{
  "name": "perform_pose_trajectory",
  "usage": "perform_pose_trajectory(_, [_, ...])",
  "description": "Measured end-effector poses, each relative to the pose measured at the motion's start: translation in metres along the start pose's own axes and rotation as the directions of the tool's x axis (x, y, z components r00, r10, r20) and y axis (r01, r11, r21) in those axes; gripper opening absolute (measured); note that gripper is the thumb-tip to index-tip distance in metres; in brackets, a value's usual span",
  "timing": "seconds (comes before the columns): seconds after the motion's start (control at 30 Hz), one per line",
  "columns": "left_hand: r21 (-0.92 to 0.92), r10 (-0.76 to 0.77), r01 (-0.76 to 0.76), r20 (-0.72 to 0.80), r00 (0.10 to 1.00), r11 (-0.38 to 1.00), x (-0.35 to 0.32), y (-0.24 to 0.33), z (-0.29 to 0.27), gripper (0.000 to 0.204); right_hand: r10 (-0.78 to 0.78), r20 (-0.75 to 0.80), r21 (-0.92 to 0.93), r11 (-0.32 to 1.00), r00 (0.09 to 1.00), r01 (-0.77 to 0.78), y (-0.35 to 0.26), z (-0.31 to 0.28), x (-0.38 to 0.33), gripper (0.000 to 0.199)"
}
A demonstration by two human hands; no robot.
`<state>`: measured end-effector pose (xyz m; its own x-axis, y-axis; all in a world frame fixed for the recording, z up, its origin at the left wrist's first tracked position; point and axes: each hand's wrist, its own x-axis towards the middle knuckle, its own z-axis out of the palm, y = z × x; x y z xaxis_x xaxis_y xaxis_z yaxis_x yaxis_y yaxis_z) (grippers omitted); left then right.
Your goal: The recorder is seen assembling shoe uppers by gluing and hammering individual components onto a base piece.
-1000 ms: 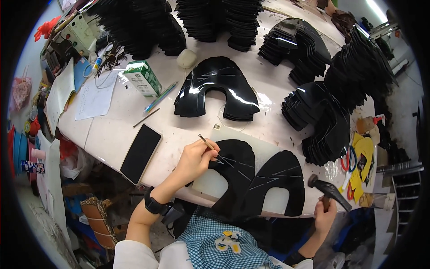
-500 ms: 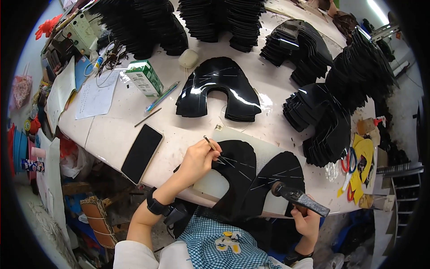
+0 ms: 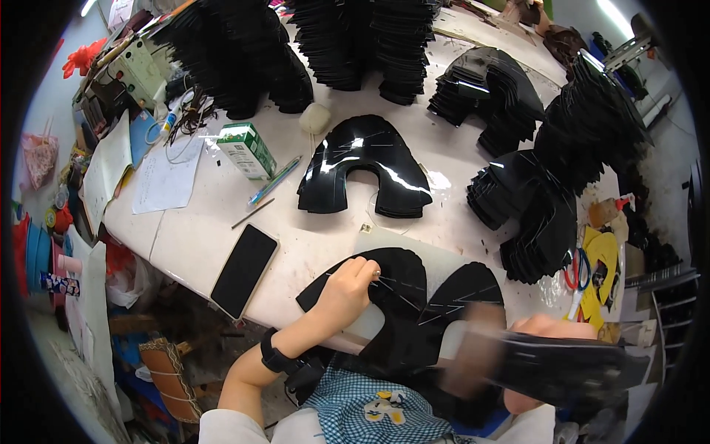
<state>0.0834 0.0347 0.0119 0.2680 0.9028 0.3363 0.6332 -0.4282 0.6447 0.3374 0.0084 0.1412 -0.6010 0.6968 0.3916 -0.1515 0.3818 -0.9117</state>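
My left hand (image 3: 345, 294) is closed on a slim metal punch (image 3: 376, 274), only whose top end shows above the fingers. It stands on a black arch-shaped piece (image 3: 399, 325) with thin silver lines. A second black lobe (image 3: 470, 285) with similar lines lies beside it to the right. Under both is a pale board (image 3: 444, 248) at the table's front edge. My right hand (image 3: 551, 327) grips a hammer (image 3: 569, 366), raised near the camera and smeared by motion; the hammer hides much of that hand.
Glossy black arches (image 3: 366, 159) lie stacked beyond the board, with taller stacks (image 3: 403, 44) behind and more (image 3: 521, 207) at right. A phone (image 3: 245, 271), pens (image 3: 275, 181) and a green-white box (image 3: 247, 151) are at left. Scissors (image 3: 577, 277) and yellow cutouts (image 3: 603, 270) lie far right.
My right hand has lifted the hammer up and to the right, away from the black pieces. My left hand stays on the punch, and the whole view has shifted slightly.
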Motion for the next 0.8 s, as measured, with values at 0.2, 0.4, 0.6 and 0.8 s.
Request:
perform_pose_trajectory(0.2, [0.047, 0.02, -0.02, -0.003, 1.0, 0.999, 0.0, 0.002, 0.001, 0.024, 0.333, 0.067, -0.721, 0.668, 0.941, -0.185, 0.022, 0.018, 0.052, 0.03])
perform_pose_trajectory(0.4, [-0.386, -0.29, 0.236, -0.088, 0.953, 0.892, -0.004, -0.017, -0.002, 0.014, 0.36, -0.062, -0.602, 0.731, 0.931, -0.323, 0.005, 0.013, 0.03, 0.027])
perform_pose_trajectory(0.6, [-0.412, -0.196, 0.176, -0.009, 0.98, 0.894, -0.005, -0.002, 0.0, 0.011, 0.425, -0.118, -0.482, 0.765, 0.897, -0.426, 0.013, 0.016, 0.003, 0.022])
perform_pose_trajectory(0.8, [-0.373, -0.171, 0.147, -0.031, 0.985, 0.916, -0.006, -0.002, 0.003, 0.012, 0.448, -0.089, -0.554, 0.72, 0.89, -0.418, 0.011, 0.014, -0.002, 0.022])
